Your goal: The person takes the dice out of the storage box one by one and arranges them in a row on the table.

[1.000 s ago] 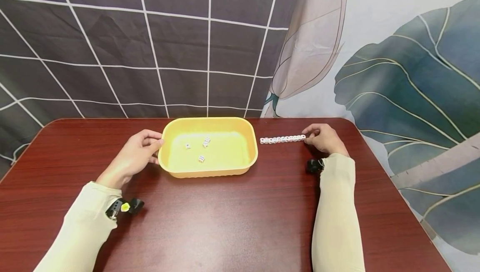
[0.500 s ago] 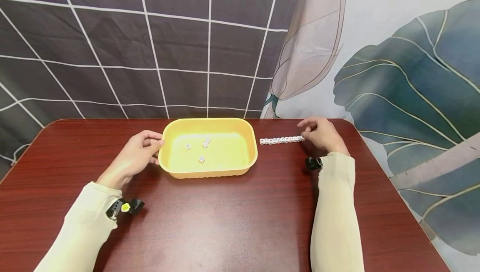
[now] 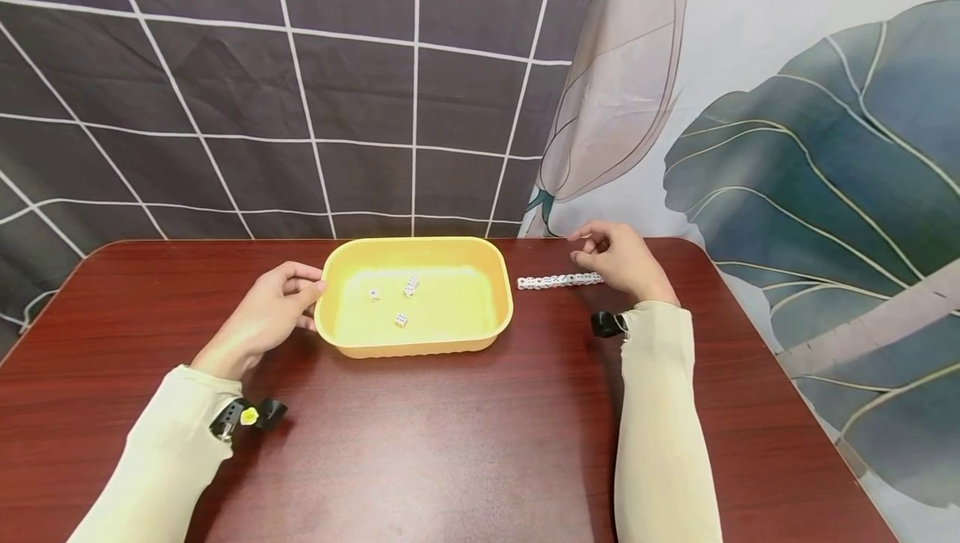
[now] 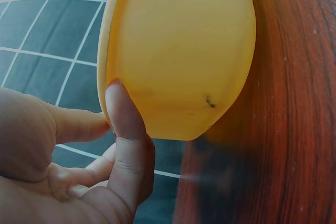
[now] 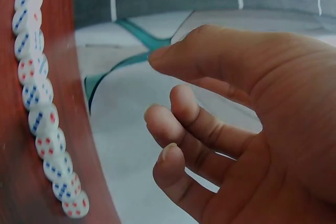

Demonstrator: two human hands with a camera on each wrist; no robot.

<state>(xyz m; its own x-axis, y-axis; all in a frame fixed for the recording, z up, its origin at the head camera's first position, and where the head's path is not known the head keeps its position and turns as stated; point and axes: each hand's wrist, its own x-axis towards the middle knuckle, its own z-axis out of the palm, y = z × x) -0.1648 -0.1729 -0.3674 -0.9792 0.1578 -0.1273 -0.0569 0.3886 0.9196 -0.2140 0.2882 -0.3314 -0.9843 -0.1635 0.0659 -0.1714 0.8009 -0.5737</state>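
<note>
Tray (image 3: 457,301) looks like smooth plastic with a bit of a sheen, and the dice (image 5: 43,119) look like smooth plastic too. Tabletop (image 3: 420,443) has a wood grain (real or laminate, can't tell) and it's glossy enough to throw a pale glare. Grid backdrop (image 3: 360,93) and leaf-print hanging (image 3: 810,143) both look like matt, slightly wrinkled cloth, and the sleeves (image 3: 667,410) seem like soft matt knit.

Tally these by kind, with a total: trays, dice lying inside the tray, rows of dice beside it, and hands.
Yellow tray: 1
Dice inside: 4
Row of dice: 1
Left hand and right hand: 2
Total: 8
</note>
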